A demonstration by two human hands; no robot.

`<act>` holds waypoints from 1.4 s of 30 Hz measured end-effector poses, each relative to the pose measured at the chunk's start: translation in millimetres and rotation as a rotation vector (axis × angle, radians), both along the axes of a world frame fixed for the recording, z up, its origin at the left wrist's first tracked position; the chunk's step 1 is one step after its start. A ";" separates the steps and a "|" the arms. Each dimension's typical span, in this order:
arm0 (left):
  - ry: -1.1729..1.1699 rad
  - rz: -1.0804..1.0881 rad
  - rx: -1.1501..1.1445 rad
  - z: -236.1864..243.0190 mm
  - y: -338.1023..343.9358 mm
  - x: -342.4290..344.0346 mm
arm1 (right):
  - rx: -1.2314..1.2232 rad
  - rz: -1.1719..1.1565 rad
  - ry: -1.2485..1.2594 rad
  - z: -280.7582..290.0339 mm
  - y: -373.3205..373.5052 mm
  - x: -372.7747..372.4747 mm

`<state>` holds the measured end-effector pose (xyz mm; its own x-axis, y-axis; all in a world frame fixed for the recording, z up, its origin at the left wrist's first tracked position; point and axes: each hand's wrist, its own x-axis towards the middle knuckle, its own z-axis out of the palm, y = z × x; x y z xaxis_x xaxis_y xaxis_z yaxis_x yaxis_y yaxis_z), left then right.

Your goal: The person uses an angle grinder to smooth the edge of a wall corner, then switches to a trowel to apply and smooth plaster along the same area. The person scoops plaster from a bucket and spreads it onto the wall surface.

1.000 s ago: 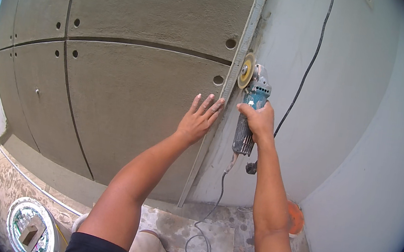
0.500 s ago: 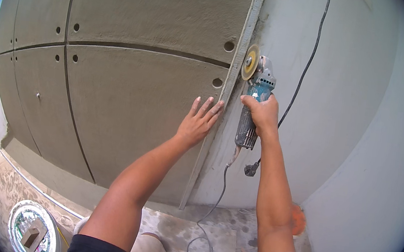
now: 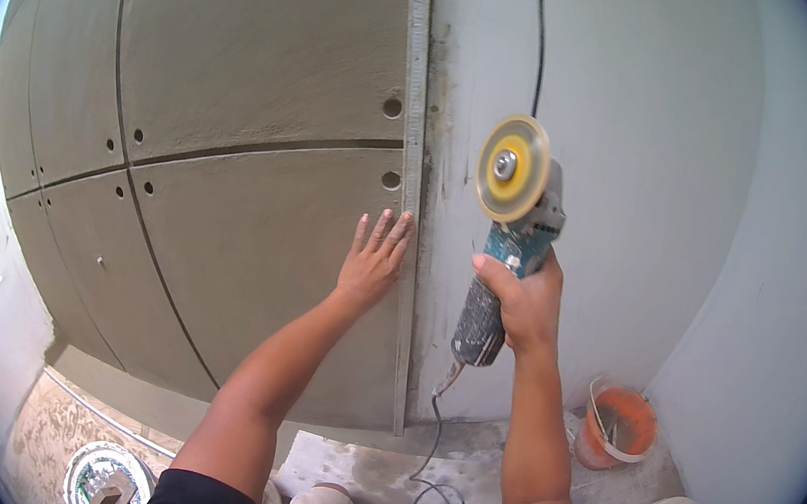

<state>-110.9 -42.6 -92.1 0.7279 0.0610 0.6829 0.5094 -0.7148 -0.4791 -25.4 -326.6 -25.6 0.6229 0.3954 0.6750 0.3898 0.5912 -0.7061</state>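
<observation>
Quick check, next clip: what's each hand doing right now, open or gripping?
Left hand: open, empty, appears to rest on the gray panel.
Right hand: closed around the angle grinder.

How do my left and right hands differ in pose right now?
Your left hand is open, while your right hand wraps around the angle grinder. The left hand's fingers reach over the grey panel to the pale strip; the right hand is out over the white wall. Both hands are bare.
</observation>
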 end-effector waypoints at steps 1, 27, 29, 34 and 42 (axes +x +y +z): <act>0.015 0.014 -0.027 -2.8 1.1 3.8 | 0.021 0.006 0.020 -7.4 -9.9 5.3; -0.502 -0.005 -0.404 31.1 4.9 72.6 | 0.051 -0.211 0.673 -191.7 -84.6 151.8; -0.579 -0.033 -0.432 26.2 10.2 72.1 | 0.034 -0.216 0.673 -193.2 -82.8 153.1; -0.647 -0.055 -0.516 37.8 7.3 49.7 | 0.028 -0.231 0.662 -184.3 -82.1 147.0; -0.610 0.091 -0.454 78.6 -1.8 2.5 | -0.014 -0.202 0.722 -172.5 -83.5 136.3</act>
